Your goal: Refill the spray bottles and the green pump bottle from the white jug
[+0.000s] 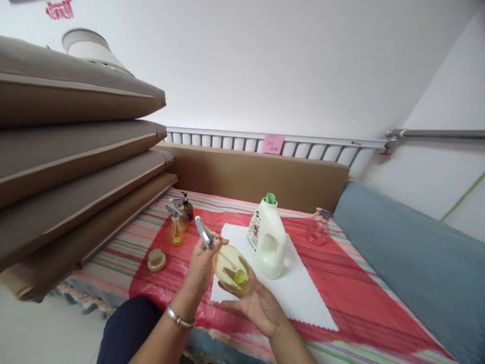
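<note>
A yellow see-through spray bottle (232, 270) with a grey trigger head (204, 232) is tilted between my two hands. My left hand (202, 263) grips it around the neck, just under the trigger head. Around the lower body curl the fingers of my right hand (261, 306); some of them lie behind the bottle. Right beside it stands a large pale green jug (271, 240) with a handle, its mouth uncapped and showing a green spout. On the left lies a pale round cap (156, 260).
More bottles stand at the back left, including a yellow spray bottle (176, 230) and a dark pump bottle (187, 208). A pink spray bottle (317, 232) is at the right. White paper (303, 298) lies on red plastic sheeting (352, 283). Stacked cushions (83, 146) rise at left.
</note>
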A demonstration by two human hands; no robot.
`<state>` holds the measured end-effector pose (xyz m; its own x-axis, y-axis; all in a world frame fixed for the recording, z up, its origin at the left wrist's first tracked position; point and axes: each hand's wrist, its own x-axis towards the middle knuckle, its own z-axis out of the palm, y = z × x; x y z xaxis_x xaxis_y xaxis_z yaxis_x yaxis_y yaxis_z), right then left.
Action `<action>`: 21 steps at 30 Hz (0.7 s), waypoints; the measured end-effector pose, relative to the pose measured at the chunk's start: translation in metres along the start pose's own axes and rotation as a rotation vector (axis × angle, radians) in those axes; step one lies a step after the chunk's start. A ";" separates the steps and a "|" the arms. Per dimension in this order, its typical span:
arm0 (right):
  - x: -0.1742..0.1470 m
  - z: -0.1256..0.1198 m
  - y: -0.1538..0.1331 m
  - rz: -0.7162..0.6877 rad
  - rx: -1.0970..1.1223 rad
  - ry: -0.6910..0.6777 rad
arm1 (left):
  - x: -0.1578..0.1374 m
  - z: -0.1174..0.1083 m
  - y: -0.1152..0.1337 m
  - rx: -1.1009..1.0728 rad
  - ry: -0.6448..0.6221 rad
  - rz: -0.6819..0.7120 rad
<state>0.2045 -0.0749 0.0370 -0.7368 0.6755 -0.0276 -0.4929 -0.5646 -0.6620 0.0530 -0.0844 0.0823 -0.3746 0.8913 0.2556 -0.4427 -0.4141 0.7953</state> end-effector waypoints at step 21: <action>-0.006 0.027 0.009 -0.089 0.018 0.071 | -0.002 0.000 0.023 -0.186 0.082 0.029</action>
<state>0.1918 -0.0969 0.0516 -0.6553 0.7550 -0.0228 -0.5635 -0.5088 -0.6508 0.0437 -0.0961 0.1005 -0.4512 0.8636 0.2250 -0.5711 -0.4732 0.6708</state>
